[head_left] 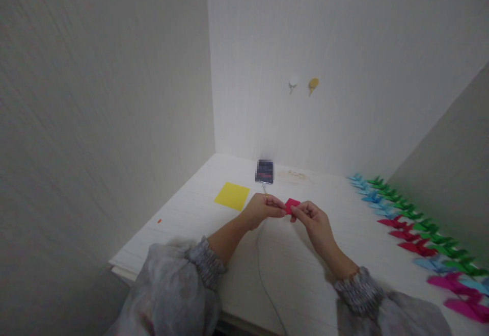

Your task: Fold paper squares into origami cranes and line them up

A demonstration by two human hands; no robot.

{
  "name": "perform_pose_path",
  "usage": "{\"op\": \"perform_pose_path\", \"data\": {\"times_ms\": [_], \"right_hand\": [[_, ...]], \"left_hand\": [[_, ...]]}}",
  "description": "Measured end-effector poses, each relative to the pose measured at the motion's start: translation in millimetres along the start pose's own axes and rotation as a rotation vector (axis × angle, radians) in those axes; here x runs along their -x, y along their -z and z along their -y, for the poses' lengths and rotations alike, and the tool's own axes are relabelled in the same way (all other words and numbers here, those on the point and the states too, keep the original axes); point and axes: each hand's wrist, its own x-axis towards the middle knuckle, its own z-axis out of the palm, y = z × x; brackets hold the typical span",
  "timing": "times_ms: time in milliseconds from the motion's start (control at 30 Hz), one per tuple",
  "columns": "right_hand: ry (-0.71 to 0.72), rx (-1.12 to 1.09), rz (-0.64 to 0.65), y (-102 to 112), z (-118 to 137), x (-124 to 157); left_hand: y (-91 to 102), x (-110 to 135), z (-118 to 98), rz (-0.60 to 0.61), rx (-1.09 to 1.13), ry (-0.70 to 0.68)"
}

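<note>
A small folded piece of red paper [292, 205] is held above the white table between both hands. My left hand [263, 207] pinches its left edge between thumb and fingers. On the other side, my right hand [311, 218] grips the right part of the paper, thumb in front, with the remaining fingers curled. Left of my left hand, a flat yellow paper sheet [232, 196] lies on the table. Behind my hands is a phone [265, 171] with a blurred screen, a white cable [260, 264] running from it toward me beneath my left hand.
Rows of folded paper figures, green [428, 226], blue [372, 198], red [405, 234] and magenta [454, 285], stand along the right side of the white table [191, 229]. A small orange scrap [159, 221] lies at left. Walls rise behind and beside; two hooks [313, 84] are on the back wall.
</note>
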Motion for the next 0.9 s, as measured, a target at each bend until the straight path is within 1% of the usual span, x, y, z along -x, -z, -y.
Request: {"op": "perform_pose_path", "data": {"times_ms": [200,433,533,667,733,833,900], "right_hand": [[-0.042,-0.119,-0.007,-2.9,3.4,-0.9],[-0.017,-0.188,0.005,-1.4,0.5,-1.8],[-0.02,-0.207,-0.017,-0.4,0.2,-2.3],[-0.011,-0.223,-0.051,2.6,-1.9,-4.7],[-0.006,-0.226,-0.067,4.1,-3.2,-5.9],[-0.003,-0.229,-0.069,3.9,-4.4,-6.2],[-0.007,-0.231,-0.053,2.2,-4.4,-5.5]], "left_hand": [[-1.3,0.6,-0.5,-0.002,-0.021,0.025],[-1.9,-0.1,0.7,0.016,-0.006,0.016],[-1.8,-0.3,-0.2,0.034,0.001,0.015],[1.1,-0.6,-0.7,0.091,0.028,0.005],[2.9,-0.8,0.2,0.093,0.054,-0.007],[3.5,-0.3,1.5,0.07,0.049,0.027],[2.2,0.7,1.3,0.076,0.032,0.055]]}}
